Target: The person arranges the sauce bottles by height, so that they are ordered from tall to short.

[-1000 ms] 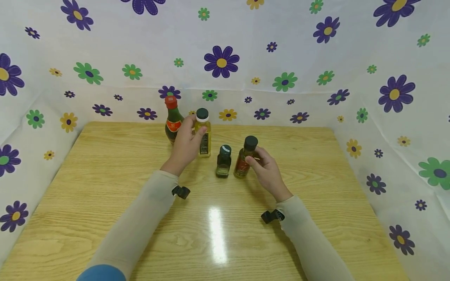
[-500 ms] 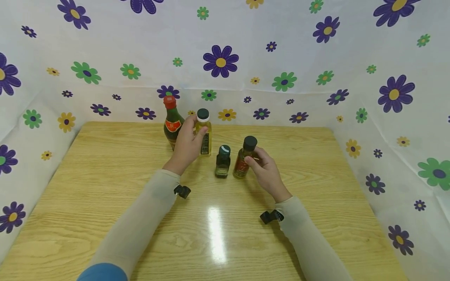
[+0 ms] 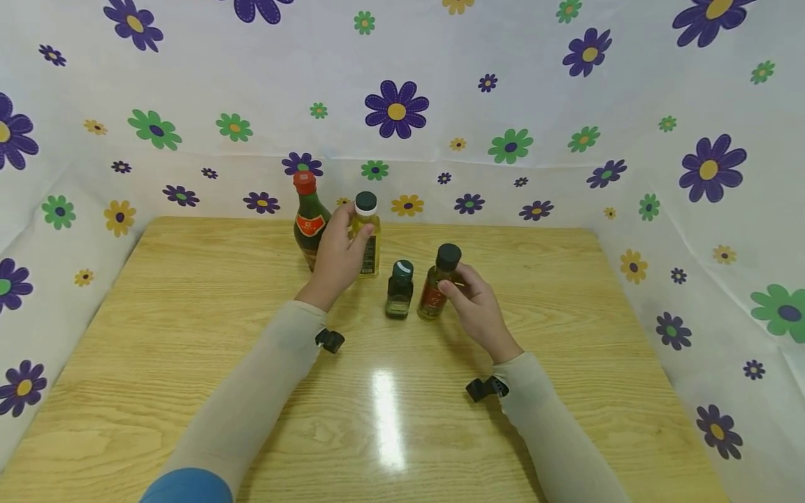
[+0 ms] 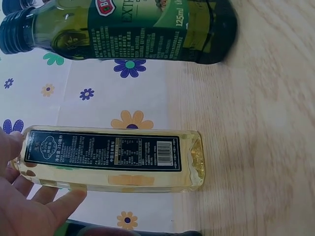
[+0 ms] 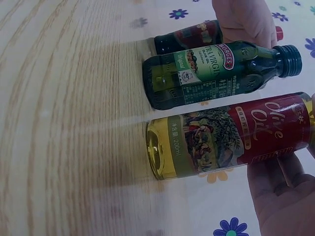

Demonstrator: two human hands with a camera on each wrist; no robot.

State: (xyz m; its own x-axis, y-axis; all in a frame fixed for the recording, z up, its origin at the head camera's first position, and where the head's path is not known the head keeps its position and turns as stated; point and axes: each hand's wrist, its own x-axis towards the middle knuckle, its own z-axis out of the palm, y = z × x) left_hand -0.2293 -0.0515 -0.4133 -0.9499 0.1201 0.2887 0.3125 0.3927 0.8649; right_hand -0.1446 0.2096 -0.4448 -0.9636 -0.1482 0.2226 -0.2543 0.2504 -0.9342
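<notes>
The left hand (image 3: 338,253) grips a clear bottle of yellow oil (image 3: 371,244) with a dark cap near its neck; its dark label (image 4: 103,150) faces the left wrist view. The right hand (image 3: 481,311) holds the red-labelled olive oil bottle (image 3: 432,297) around its upper part, thumb in front. Between them stands a small dark green bottle (image 3: 399,293), untouched, with a green label (image 5: 197,66) in the right wrist view. Just left of the yellow oil, a red-capped bottle (image 3: 308,209) stands partly hidden behind the left hand.
The wooden table (image 3: 157,328) reaches back to a white flowered cloth (image 3: 440,63) hanging behind it and at both sides. All four bottles are grouped around the table's back middle.
The left hand and the yellow oil bottle have shifted slightly to the right, widening the space beside the red-capped bottle. The right hand keeps its hold with hardly any motion.
</notes>
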